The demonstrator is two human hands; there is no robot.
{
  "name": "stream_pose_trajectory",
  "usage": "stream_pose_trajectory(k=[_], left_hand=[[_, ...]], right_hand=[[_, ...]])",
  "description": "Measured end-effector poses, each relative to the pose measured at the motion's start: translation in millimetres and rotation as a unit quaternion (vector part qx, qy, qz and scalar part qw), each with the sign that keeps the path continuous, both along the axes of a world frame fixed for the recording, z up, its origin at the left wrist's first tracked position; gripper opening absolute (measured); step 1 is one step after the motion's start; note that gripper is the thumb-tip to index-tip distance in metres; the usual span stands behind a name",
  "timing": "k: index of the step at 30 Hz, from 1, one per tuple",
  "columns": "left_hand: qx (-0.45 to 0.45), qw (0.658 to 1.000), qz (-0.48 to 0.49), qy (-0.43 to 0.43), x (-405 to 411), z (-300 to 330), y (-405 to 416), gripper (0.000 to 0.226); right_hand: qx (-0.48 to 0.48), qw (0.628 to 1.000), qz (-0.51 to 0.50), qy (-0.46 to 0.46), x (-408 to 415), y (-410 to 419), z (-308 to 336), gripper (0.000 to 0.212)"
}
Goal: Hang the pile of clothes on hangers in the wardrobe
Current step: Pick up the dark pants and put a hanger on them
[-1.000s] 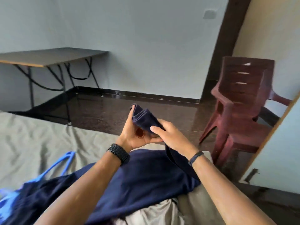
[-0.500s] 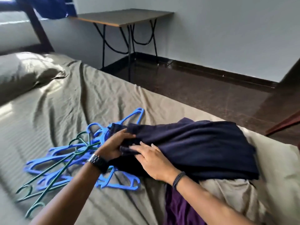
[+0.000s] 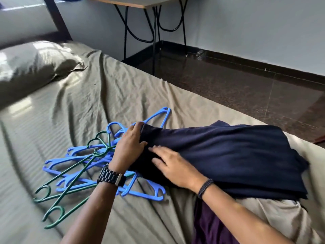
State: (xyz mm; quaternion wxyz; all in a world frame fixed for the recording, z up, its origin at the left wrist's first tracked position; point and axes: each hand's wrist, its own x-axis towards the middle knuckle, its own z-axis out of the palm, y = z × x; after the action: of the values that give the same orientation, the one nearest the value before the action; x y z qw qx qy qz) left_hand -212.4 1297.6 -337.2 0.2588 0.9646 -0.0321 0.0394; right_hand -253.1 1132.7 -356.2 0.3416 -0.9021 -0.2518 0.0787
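On the bed sheet [image 3: 123,88], we pinch the navy garment's [image 3: 228,155] left edge with our left hand [image 3: 129,147], right hand [image 3: 173,164] flat and open pinning it, hangers [image 3: 79,166] just left for reach.

Both forearms reach forward, close to each other. The left hand [image 3: 129,146] is turned palm down with the fingers curled and the thumb pointing right. The right hand [image 3: 173,166] lies flat, fingers spread and straight.
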Motion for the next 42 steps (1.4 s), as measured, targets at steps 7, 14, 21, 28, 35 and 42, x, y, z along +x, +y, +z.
stream_pose_trajectory(k=[7,14,21,28,35,42], left_hand=[[0.187,0.967,-0.175,0.007,-3.5,-33.9,-75.2,0.071],[0.215,0.967,-0.128,0.045,0.9,-92.0,-66.1,0.08],[0.172,0.979,-0.109,0.031,-2.9,-77.3,-71.5,0.089],[-0.21,0.976,-0.064,0.002,-14.6,-27.1,-48.4,0.021],[0.072,0.992,0.089,-0.048,5.4,-33.5,67.3,0.033],[0.128,0.973,0.153,0.116,10.8,-54.1,109.1,0.044]], right_hand=[[-0.286,0.955,-0.044,-0.062,19.9,-50.9,-24.9,0.055],[-0.4,0.896,-0.177,-0.075,15.0,-116.2,-27.5,0.086],[-0.232,0.856,-0.461,0.014,2.4,-177.4,-21.7,0.075],[-0.204,0.924,-0.299,-0.126,2.8,-107.7,6.3,0.039],[-0.074,0.989,-0.026,-0.125,9.9,27.2,10.5,0.044],[-0.203,0.977,0.057,-0.012,28.9,69.9,0.3,0.053]])
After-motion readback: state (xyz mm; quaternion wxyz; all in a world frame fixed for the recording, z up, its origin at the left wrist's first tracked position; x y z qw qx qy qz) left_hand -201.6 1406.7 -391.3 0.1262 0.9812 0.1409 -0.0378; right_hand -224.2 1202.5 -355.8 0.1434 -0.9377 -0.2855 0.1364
